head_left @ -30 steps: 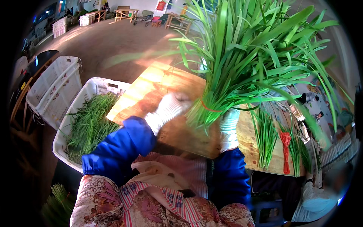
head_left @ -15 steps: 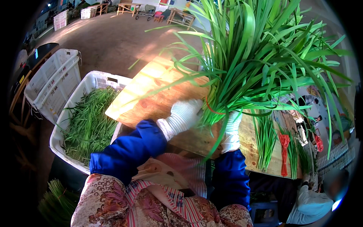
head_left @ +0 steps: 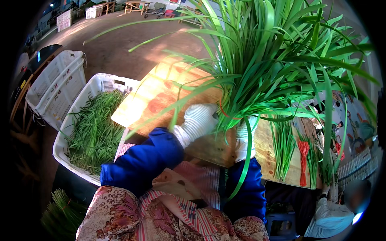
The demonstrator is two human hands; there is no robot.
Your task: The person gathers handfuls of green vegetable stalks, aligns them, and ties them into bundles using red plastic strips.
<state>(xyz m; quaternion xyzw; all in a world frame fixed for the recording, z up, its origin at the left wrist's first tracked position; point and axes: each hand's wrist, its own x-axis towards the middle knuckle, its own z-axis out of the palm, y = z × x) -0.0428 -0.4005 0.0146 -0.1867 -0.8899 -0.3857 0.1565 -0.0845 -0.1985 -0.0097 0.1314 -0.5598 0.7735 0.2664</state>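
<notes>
A large bunch of garlic chives point(head_left: 269, 68) with long flat green leaves fans out over the wooden board, a red band around its stems. My right hand point(head_left: 244, 132), in a white striped glove, grips the bunch from below; leaves cover most of its fingers. My left hand point(head_left: 200, 120), gloved alike, is closed beside the stem ends on the left side of the bunch; what its fingers hold, if anything, is hidden. One long leaf droops across my right sleeve. To the right, a smaller bundle of green stalks point(head_left: 282, 152) lies on the board next to red ties point(head_left: 303, 160).
A white crate point(head_left: 64, 150) full of loose greens stands left of the wooden board point(head_left: 161, 94). Stacked white crates point(head_left: 60, 86) sit behind it. Another bundle of greens point(head_left: 62, 213) is at the lower left. A co-worker point(head_left: 333, 217) is at the lower right.
The bunch has tipped slightly, its leaves now spreading further left and lower on the right. My left hand has shifted slightly right and stays closed by the stems.
</notes>
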